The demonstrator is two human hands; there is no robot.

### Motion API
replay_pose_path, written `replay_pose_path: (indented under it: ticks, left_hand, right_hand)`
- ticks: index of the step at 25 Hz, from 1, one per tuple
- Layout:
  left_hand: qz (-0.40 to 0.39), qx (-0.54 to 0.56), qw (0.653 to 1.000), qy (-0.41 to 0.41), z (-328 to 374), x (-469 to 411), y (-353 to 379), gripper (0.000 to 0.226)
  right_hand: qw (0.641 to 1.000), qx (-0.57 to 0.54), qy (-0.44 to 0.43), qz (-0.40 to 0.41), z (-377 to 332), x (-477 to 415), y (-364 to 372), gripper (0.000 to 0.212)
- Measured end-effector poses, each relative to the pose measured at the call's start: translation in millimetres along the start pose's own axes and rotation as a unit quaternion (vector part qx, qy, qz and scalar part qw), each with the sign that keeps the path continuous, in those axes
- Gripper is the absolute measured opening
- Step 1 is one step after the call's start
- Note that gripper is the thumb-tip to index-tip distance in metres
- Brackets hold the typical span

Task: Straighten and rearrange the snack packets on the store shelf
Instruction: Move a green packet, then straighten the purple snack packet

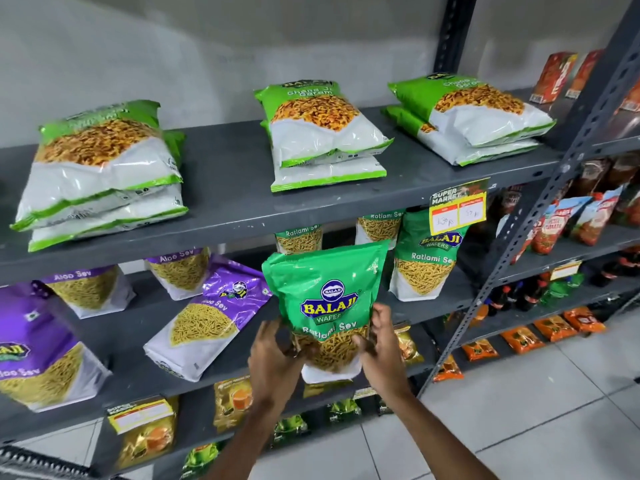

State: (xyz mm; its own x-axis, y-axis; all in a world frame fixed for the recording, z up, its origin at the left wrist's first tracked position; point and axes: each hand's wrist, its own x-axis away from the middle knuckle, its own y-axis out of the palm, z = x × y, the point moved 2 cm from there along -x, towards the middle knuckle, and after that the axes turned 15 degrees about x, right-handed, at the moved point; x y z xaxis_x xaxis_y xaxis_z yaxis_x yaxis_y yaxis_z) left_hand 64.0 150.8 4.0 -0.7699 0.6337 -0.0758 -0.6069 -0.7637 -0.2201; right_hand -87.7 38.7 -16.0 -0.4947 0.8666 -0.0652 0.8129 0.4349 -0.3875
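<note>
I hold a green Ratlami Sev packet [329, 292] upright in front of the middle shelf [145, 323]. My left hand [273, 355] grips its lower left edge and my right hand [379, 344] grips its lower right edge. More green Ratlami Sev packets [424, 261] stand behind it on that shelf. Purple Aloo Sev packets [214, 313] lean at different angles to the left. On the top shelf [228, 188], light green Chana Jor Garam packets [325, 133] lie flat in three small stacks.
A yellow price tag [457, 209] hangs from the top shelf's front edge. Lower shelves hold gold and green packets [145, 434]. A second rack to the right carries red sauce pouches [568, 223], bottles and orange packets [554, 327]. White floor tiles [519, 410] lie below.
</note>
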Motion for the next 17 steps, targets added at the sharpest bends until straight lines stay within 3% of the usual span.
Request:
replay_pose_path:
  ticks: [3, 12, 15, 17]
  left_hand:
    - [0.002, -0.013, 1.000, 0.005, -10, -40, 21, 0.062]
    - [-0.010, -0.029, 1.000, 0.000, -34, -115, 57, 0.058]
    - [-0.036, -0.027, 0.999, -0.001, -41, -119, 56, 0.060]
    - [-0.066, -0.012, 0.998, -0.006, -47, -118, 51, 0.061]
  right_hand:
    - [0.999, 0.027, -0.010, 0.026, 4, -47, 13, 0.079]
    - [0.993, 0.089, 0.012, 0.076, 28, -123, 32, 0.060]
    - [0.994, 0.073, 0.036, 0.077, 33, -124, 37, 0.051]
    - [0.994, 0.026, 0.077, 0.067, 37, -120, 40, 0.057]
